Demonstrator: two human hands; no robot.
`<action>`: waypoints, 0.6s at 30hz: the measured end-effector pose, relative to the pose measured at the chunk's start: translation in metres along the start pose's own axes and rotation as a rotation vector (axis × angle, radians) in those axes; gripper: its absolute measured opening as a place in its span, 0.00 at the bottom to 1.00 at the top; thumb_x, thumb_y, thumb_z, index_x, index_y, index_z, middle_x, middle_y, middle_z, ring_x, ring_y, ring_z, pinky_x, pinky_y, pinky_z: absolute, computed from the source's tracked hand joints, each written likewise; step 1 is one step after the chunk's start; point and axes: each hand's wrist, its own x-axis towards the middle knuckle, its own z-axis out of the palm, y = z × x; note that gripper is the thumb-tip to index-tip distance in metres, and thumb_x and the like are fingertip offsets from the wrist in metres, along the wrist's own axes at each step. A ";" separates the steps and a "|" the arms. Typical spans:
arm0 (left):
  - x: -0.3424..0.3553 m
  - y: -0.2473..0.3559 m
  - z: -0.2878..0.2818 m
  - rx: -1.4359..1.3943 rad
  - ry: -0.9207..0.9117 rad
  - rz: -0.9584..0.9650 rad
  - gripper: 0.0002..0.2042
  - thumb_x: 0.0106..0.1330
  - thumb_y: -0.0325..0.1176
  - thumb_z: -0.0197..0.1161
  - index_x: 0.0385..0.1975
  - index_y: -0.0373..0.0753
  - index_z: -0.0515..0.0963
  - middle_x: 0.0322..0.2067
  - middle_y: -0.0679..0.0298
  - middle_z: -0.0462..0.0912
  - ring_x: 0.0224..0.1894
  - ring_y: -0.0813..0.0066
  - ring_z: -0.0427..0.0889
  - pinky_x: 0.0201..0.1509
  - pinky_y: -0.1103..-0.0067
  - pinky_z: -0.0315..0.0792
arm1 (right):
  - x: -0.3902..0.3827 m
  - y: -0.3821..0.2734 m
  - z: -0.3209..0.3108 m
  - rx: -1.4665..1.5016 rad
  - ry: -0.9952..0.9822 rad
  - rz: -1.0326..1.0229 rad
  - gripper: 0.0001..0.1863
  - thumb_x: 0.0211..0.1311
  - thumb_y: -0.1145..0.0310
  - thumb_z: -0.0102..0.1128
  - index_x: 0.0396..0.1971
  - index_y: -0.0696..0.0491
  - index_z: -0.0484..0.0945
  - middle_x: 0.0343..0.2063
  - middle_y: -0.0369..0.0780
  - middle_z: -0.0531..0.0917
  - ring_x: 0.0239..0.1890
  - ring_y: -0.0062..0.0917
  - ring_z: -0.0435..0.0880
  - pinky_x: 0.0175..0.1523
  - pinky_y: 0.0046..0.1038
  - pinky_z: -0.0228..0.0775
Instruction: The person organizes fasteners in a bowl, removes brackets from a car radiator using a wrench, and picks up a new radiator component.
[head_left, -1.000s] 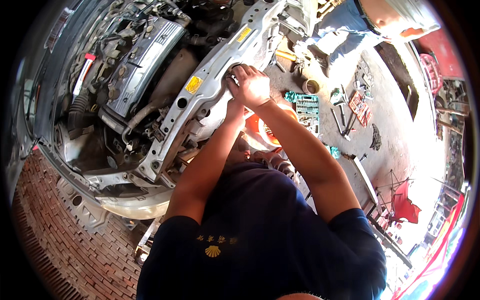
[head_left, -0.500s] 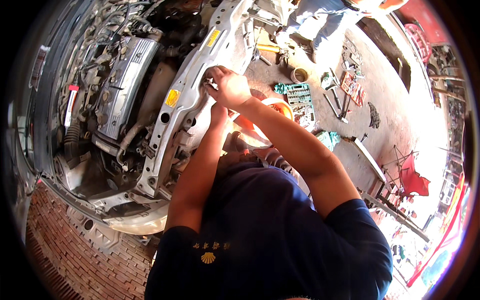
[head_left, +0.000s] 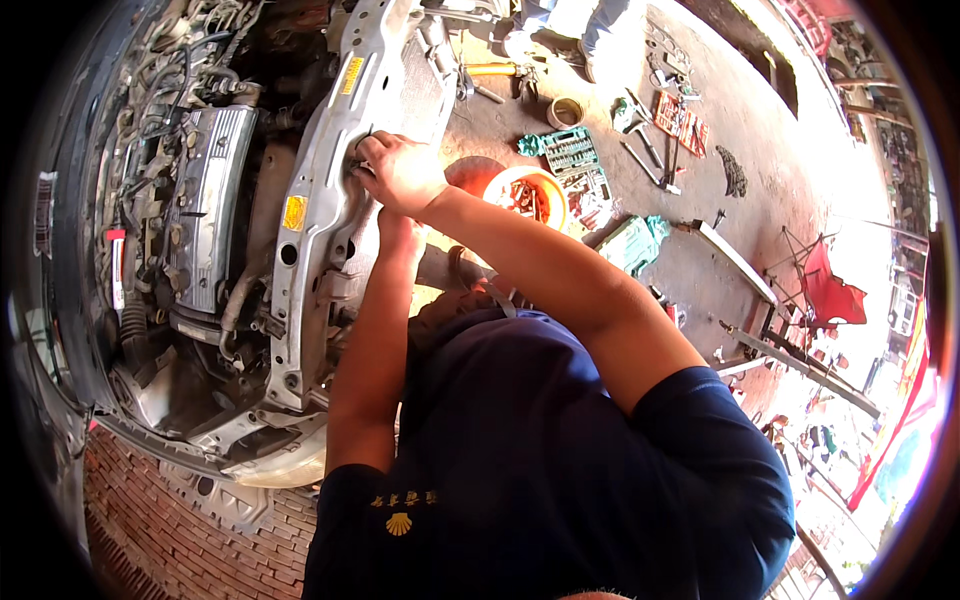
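Far left, car's open engine bay: near its left edge, a slim white tube [head_left: 117, 285] with red cap, upright beside a dark corrugated hose [head_left: 133, 318], rubbery-looking. Below the bay's lower edge: brick paving [head_left: 200, 540], rough, rectangular courses.

Bay middle: long silver engine cover [head_left: 212, 200], lengthwise ribs, glossy.

Bay's right edge: radiator support crossmember [head_left: 325, 165], the part under the hands. Pressed sheet metal, silver-grey, round punched holes, yellow label [head_left: 295, 212] on its face. Runs from the picture's top down to the bay's lower right corner.

Right hand [head_left: 402, 172] at the crossmember's right edge, fingers bent and touching metal; can't tell if they're gripping anything. Left hand [head_left: 402, 230] just below it, fingers hidden, state can't be told.

Right of that, concrete floor [head_left: 695, 205], dusty grey. Near its left edge: hammer [head_left: 490, 69] with smooth yellow handle, round orange bucket [head_left: 560, 192] with loose parts inside, short brown open cylinder [head_left: 565, 124], green socket case [head_left: 570, 150] lying open. Further right: green moulded case [head_left: 628, 245], red tool case [head_left: 682, 124], knobbly black strip [head_left: 733, 172], straight metal bar [head_left: 735, 262], then creased red fabric [head_left: 832, 290] on thin rods.
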 end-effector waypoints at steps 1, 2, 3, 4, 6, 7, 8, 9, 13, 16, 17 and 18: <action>0.000 -0.001 0.001 0.002 0.002 -0.001 0.15 0.76 0.46 0.59 0.53 0.46 0.73 0.39 0.71 0.74 0.36 0.81 0.72 0.38 0.78 0.65 | -0.001 0.001 0.001 -0.012 0.023 -0.042 0.15 0.63 0.58 0.65 0.44 0.50 0.81 0.40 0.39 0.85 0.44 0.36 0.87 0.47 0.38 0.80; 0.002 0.000 0.001 0.003 0.001 0.000 0.15 0.76 0.46 0.59 0.53 0.46 0.73 0.39 0.71 0.74 0.36 0.80 0.72 0.38 0.78 0.65 | 0.000 0.003 0.004 -0.024 0.047 -0.085 0.15 0.62 0.58 0.65 0.44 0.49 0.81 0.40 0.38 0.85 0.44 0.35 0.87 0.48 0.37 0.80; 0.002 -0.001 0.002 0.004 0.001 0.001 0.15 0.76 0.46 0.58 0.53 0.46 0.73 0.40 0.70 0.74 0.37 0.80 0.72 0.39 0.78 0.65 | 0.000 0.004 0.007 -0.037 0.057 -0.075 0.14 0.64 0.57 0.64 0.43 0.49 0.82 0.39 0.38 0.85 0.44 0.35 0.86 0.48 0.37 0.79; 0.003 -0.001 0.002 0.003 0.001 -0.002 0.15 0.76 0.46 0.58 0.54 0.45 0.73 0.41 0.70 0.74 0.38 0.80 0.72 0.40 0.77 0.66 | -0.001 0.009 0.008 -0.041 0.059 -0.067 0.14 0.64 0.57 0.64 0.43 0.49 0.82 0.39 0.38 0.85 0.44 0.35 0.86 0.48 0.37 0.79; 0.002 0.003 -0.003 0.006 0.009 0.007 0.15 0.76 0.46 0.58 0.55 0.45 0.72 0.42 0.70 0.74 0.39 0.79 0.72 0.41 0.77 0.66 | 0.003 0.004 0.012 0.062 -0.051 0.003 0.14 0.64 0.56 0.62 0.41 0.49 0.83 0.38 0.39 0.86 0.44 0.36 0.87 0.45 0.39 0.80; 0.002 -0.001 -0.001 0.002 0.006 0.001 0.16 0.76 0.46 0.58 0.55 0.45 0.72 0.43 0.70 0.74 0.40 0.79 0.72 0.42 0.77 0.66 | 0.002 0.008 0.010 0.030 -0.045 -0.027 0.14 0.64 0.56 0.63 0.42 0.49 0.83 0.38 0.39 0.86 0.45 0.35 0.87 0.48 0.38 0.80; 0.000 0.004 -0.005 0.006 0.013 0.011 0.16 0.76 0.46 0.58 0.56 0.45 0.71 0.43 0.69 0.74 0.41 0.79 0.72 0.42 0.77 0.66 | 0.002 0.008 0.011 0.023 -0.035 -0.071 0.15 0.64 0.56 0.63 0.44 0.49 0.84 0.37 0.39 0.86 0.46 0.34 0.86 0.50 0.36 0.79; 0.000 0.005 -0.005 0.010 0.014 0.018 0.16 0.77 0.46 0.58 0.56 0.45 0.71 0.44 0.69 0.74 0.41 0.79 0.72 0.43 0.76 0.66 | 0.003 0.009 0.010 0.006 0.012 -0.135 0.16 0.64 0.55 0.64 0.45 0.48 0.84 0.40 0.39 0.86 0.46 0.35 0.86 0.51 0.36 0.80; 0.002 0.004 0.011 0.022 0.007 0.030 0.17 0.77 0.45 0.57 0.58 0.44 0.70 0.47 0.68 0.74 0.44 0.78 0.72 0.46 0.76 0.67 | 0.003 0.010 0.002 -0.052 0.056 -0.141 0.17 0.62 0.57 0.64 0.48 0.47 0.81 0.43 0.37 0.86 0.46 0.35 0.86 0.51 0.37 0.80; 0.002 0.005 0.001 0.037 0.008 0.045 0.19 0.78 0.45 0.55 0.62 0.44 0.68 0.51 0.67 0.75 0.47 0.77 0.75 0.48 0.75 0.71 | 0.002 0.005 0.009 -0.005 0.006 -0.053 0.13 0.68 0.57 0.58 0.44 0.46 0.84 0.39 0.39 0.87 0.44 0.36 0.87 0.49 0.36 0.80; 0.005 0.003 -0.006 0.038 -0.002 0.041 0.21 0.79 0.46 0.54 0.65 0.43 0.67 0.53 0.66 0.76 0.49 0.76 0.78 0.50 0.75 0.75 | 0.003 -0.002 -0.002 0.099 -0.040 -0.015 0.13 0.69 0.56 0.57 0.42 0.48 0.85 0.38 0.41 0.87 0.42 0.38 0.87 0.49 0.37 0.79; 0.007 0.003 -0.013 0.041 -0.012 0.038 0.23 0.79 0.46 0.53 0.68 0.42 0.66 0.56 0.65 0.78 0.51 0.76 0.81 0.52 0.74 0.78 | 0.004 -0.002 0.001 0.107 -0.042 -0.019 0.13 0.69 0.56 0.57 0.42 0.48 0.85 0.38 0.41 0.87 0.42 0.38 0.87 0.49 0.37 0.79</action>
